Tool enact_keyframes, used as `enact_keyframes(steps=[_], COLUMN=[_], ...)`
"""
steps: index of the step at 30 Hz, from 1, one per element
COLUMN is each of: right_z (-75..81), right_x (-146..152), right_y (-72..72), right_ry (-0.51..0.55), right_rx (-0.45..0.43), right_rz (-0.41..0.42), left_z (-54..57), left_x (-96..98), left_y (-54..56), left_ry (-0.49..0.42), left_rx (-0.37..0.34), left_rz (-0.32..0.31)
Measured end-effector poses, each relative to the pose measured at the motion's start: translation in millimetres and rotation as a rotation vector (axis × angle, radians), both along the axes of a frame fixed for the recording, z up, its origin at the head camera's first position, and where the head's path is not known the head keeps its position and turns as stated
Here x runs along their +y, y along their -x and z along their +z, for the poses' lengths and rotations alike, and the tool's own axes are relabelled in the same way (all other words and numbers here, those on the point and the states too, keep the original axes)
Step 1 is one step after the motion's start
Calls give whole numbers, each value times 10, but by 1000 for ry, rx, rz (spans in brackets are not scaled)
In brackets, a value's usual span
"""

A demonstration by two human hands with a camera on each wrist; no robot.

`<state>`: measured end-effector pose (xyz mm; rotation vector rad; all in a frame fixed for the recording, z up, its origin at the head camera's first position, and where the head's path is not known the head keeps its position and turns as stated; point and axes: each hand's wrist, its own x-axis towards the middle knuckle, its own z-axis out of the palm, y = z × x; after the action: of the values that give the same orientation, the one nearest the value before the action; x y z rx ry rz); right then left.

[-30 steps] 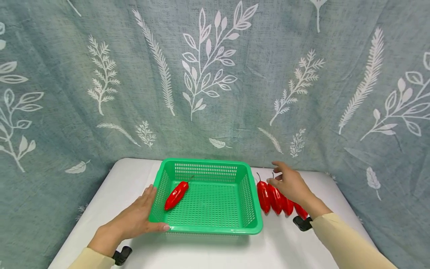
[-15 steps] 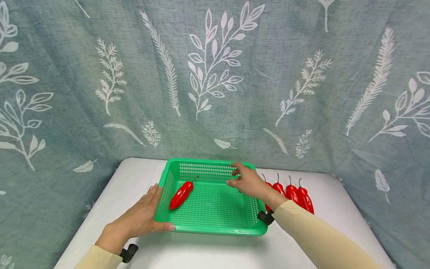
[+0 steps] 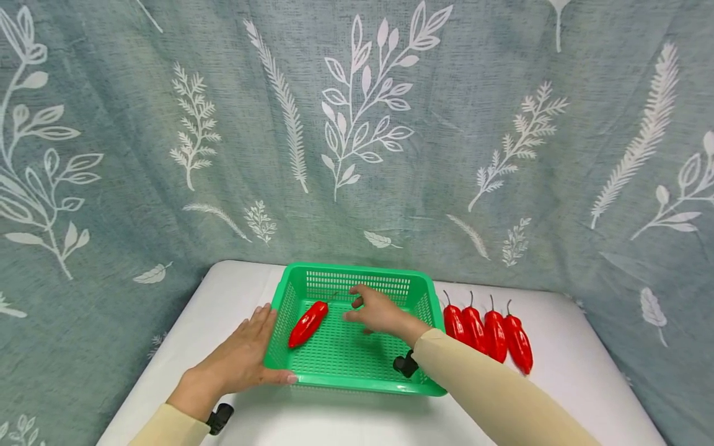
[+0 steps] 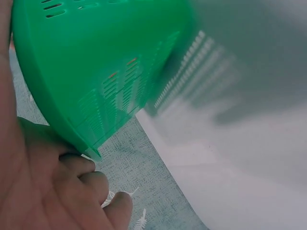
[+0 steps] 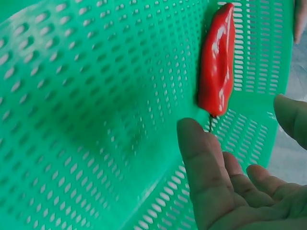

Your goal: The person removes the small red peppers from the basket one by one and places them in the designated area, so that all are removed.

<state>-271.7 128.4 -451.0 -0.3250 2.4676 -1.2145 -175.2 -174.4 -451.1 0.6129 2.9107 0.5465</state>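
A green plastic basket (image 3: 357, 385) with slotted walls stands on the table. Inside it, toward the left, lies a glossy red chili pepper (image 3: 308, 324) with a thin stem, also close by in the right wrist view (image 5: 218, 62). My left hand (image 3: 241, 354) rests against the basket's near left corner, fingers straight along the left side and thumb on the front rim. Over the basket's interior is my right hand (image 3: 380, 311), fingers loosely bent and spread from the thumb. Nothing is between them in the right wrist view, where the chili's stem is near the index fingertip.
Several more red chili peppers (image 3: 495, 336) lie side by side on the white table (image 3: 569, 371), just right of the basket, stems pointing away. A grey-green cloth (image 3: 390, 204) with white leaf prints hangs behind. My right forearm passes over the basket's right wall.
My right hand has travelled left, from above the row of chili peppers to inside the basket, carrying nothing. The left hand keeps its place on the basket. The head view has shifted slightly.
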Motion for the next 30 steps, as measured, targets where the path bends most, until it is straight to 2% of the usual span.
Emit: enact_keyframes(steps=[6,13,23,30], right_z=[-138,-264,-390,-444], right_x=[-150,-334,-530,-631], right_y=[22,49,170,244], right_ry=[84,124,102,94], right_rx=[-83,-142,-101,-59], right_rz=[10,21,22,62], left_z=[-8,-8,-31,-35], left_x=[-13,-19,-30,-44], left_y=[-16,-18,20,37], left_ry=[51,41,42,41], left_rx=[30,15,32,32], left_rz=[-10,-16,-29,-27])
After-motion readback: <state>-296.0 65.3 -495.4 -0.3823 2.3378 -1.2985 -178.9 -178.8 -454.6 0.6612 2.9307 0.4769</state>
